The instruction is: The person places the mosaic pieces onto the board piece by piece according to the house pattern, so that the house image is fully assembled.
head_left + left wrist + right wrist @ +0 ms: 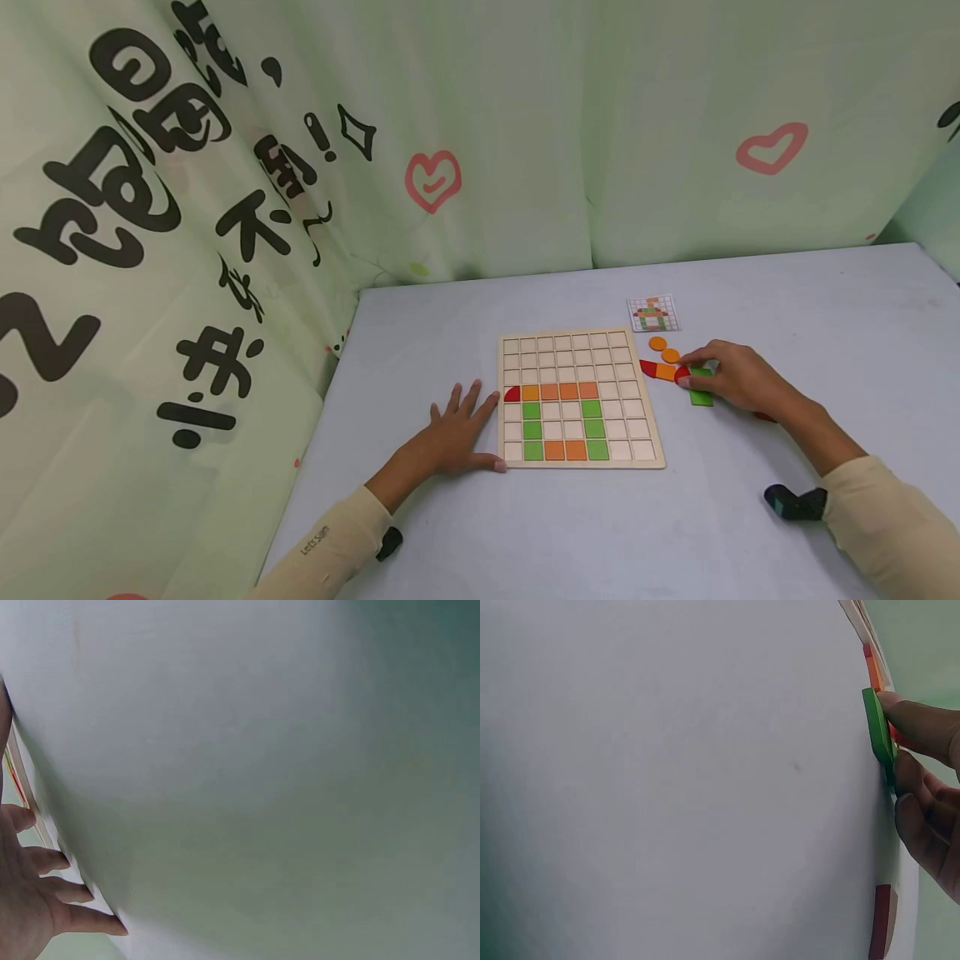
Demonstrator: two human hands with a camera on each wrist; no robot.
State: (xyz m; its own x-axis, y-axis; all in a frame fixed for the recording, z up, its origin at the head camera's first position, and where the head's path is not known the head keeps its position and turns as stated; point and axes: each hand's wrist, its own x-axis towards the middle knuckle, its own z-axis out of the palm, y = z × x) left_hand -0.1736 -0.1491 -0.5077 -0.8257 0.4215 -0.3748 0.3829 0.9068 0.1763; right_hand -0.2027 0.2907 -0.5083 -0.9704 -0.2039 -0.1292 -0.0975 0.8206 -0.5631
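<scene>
A wooden grid board [633, 392] lies on the table, with a red quarter-round piece [512, 394], orange squares [569, 391] and green squares [532, 429] set in its cells. My left hand [450, 437] rests flat beside the board's left edge, fingers spread, its thumb at the lower left corner. Right of the board, my right hand [738, 379] pinches a red rounded piece [681, 374] between thumb and fingers. Green pieces [702, 398] lie under and beside those fingers; in the right wrist view a green block [877, 726] stands close against the thumb.
Behind the loose pieces lies a small pattern card [653, 314]. Orange discs [657, 343], an orange square [665, 372] and another red piece [647, 368] lie along the board's right edge. One dark red piece [883, 922] sits near my right wrist. A printed curtain [510, 167] hangs behind the table.
</scene>
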